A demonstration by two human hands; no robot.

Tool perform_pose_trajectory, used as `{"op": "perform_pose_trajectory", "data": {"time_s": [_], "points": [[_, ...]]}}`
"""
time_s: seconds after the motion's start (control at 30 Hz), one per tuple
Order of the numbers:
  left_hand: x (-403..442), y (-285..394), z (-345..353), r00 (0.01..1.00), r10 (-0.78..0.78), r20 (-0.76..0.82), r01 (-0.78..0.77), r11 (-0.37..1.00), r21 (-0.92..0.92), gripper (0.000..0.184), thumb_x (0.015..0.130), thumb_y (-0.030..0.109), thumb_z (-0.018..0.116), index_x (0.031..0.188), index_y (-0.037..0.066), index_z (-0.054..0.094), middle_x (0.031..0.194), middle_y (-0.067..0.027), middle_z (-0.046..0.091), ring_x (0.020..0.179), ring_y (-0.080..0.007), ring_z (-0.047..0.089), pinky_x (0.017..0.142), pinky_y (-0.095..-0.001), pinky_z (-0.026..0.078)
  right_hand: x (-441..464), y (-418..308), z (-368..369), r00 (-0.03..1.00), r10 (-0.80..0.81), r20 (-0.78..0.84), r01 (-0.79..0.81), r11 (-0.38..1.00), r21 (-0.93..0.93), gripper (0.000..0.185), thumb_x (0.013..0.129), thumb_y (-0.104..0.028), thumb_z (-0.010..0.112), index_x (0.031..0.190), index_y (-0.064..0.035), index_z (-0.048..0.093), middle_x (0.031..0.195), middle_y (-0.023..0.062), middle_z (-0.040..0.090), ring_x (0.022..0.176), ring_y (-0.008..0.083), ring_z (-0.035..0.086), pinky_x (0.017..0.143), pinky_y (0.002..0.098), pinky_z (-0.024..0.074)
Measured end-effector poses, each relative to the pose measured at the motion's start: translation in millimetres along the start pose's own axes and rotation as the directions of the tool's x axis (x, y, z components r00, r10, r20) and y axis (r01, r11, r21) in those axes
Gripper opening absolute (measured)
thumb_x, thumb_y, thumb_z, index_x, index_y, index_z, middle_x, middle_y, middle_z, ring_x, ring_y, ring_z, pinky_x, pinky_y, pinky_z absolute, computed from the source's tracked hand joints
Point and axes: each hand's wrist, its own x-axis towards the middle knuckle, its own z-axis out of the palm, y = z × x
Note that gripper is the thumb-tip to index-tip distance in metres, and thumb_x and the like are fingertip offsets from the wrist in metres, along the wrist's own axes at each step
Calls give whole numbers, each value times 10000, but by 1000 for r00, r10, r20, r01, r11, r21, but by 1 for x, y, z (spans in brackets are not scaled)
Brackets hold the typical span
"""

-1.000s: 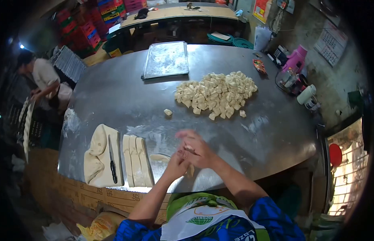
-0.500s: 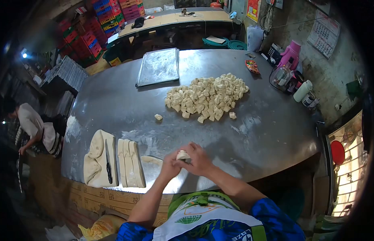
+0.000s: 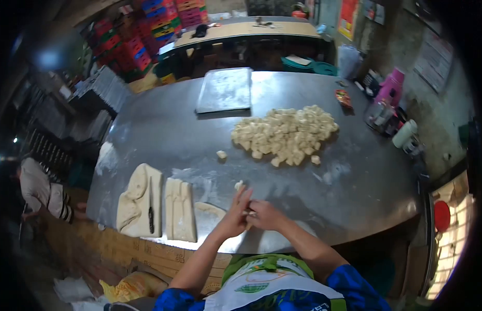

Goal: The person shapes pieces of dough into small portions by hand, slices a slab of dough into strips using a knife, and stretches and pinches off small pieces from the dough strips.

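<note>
My left hand (image 3: 234,216) reaches over the near edge of the steel table, its fingers stretched out. Just past its fingertips is a small dough piece (image 3: 239,184); whether it touches them or the table I cannot tell. Against the left palm my right hand (image 3: 267,214) is closed, with a pale bit of dough (image 3: 248,212) partly showing between the hands. To the left lie a thin dough scrap (image 3: 210,209), cut dough strips (image 3: 180,212) and a folded dough slab (image 3: 133,207) with a dark-handled knife (image 3: 151,220) on it. Beyond is a heap of dough chunks (image 3: 285,133).
A stack of metal trays (image 3: 225,90) lies at the table's far side. A pink flask (image 3: 390,85), a pale bottle (image 3: 404,133) and a red packet (image 3: 343,98) stand or lie at the right. A person (image 3: 41,186) is at far left.
The view has shifted, so the scene sits farther right. My cupped hands have changed pose: the left fingers have straightened, and a small dough piece now shows beyond them.
</note>
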Motion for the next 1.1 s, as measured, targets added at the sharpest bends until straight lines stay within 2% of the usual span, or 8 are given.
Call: {"op": "perform_pose_trajectory", "data": {"time_s": [0.07, 0.13, 0.27, 0.4, 0.57, 0.83, 0.93, 1.1], "points": [[-4, -10, -1, 988, -111, -110, 68, 938, -340, 632, 764, -6, 590, 1390, 37, 517, 1331, -138, 583, 1069, -295, 603, 873, -365, 482, 14, -26, -8, 997, -76, 20, 73, 988, 139, 217, 808, -191, 731, 985, -70, 704, 868, 85, 652, 724, 303, 585, 698, 398, 478], [-8, -31, -6, 791, -431, 434, 578, 758, -301, 530, 765, 3, 589, 1294, 32, 606, 1129, -132, 691, 935, -302, 655, 805, -361, 503, 20, -20, -2, 996, -83, -29, 84, 996, 41, 173, 803, -161, 727, 947, -67, 714, 841, 93, 645, 676, 287, 564, 648, 377, 466], [-20, 1, 15, 908, -398, 128, 414, 812, -411, 425, 779, 15, 593, 1191, 80, 673, 961, -84, 717, 775, -231, 629, 710, -327, 489, -4, 27, 27, 976, -36, -216, -17, 970, -241, 206, 807, -146, 710, 1001, -75, 709, 751, 75, 604, 635, 295, 551, 614, 363, 455], [-19, 39, -12, 988, 8, 156, 53, 921, -387, 417, 786, 24, 598, 1192, 87, 677, 958, -104, 714, 776, -257, 635, 718, -334, 492, -18, 74, 12, 820, 572, 0, -464, 665, -586, 179, 799, -161, 707, 956, -74, 699, 774, 88, 609, 658, 302, 574, 616, 374, 463], [-21, -22, 10, 971, -226, -83, 187, 926, -329, 411, 834, 83, 620, 1241, 115, 664, 960, -89, 720, 794, -256, 646, 740, -341, 497, 1, 11, 17, 985, 151, -79, -154, 987, -35, 149, 809, -208, 701, 849, -65, 685, 788, 97, 657, 709, 265, 608, 662, 371, 501], [-3, 0, 20, 923, -368, -112, 255, 802, -540, 428, 826, 113, 630, 1254, 109, 650, 989, -62, 732, 802, -249, 655, 746, -324, 499, 8, 8, -6, 993, 121, -9, -121, 979, -164, 209, 813, -180, 704, 976, -53, 678, 848, 110, 663, 716, 246, 604, 652, 353, 490], [-6, 10, 19, 832, -458, 311, 426, 889, 169, 465, 806, 51, 596, 1265, 104, 643, 994, -65, 734, 824, -265, 669, 765, -327, 502, 3, 45, 5, 943, 333, 10, -288, 830, -478, 226, 800, -139, 706, 1003, -44, 679, 851, 112, 663, 713, 245, 594, 629, 349, 476], [-16, 22, -8, 982, -188, 33, 182, 874, -450, 477, 777, -6, 564, 1237, 82, 656, 968, -72, 730, 839, -291, 675, 798, -332, 503, 5, 58, 8, 964, 263, 40, -223, 882, -414, 240, 796, -151, 698, 1012, -49, 683, 855, 122, 666, 717, 260, 599, 620, 351, 476]]}}
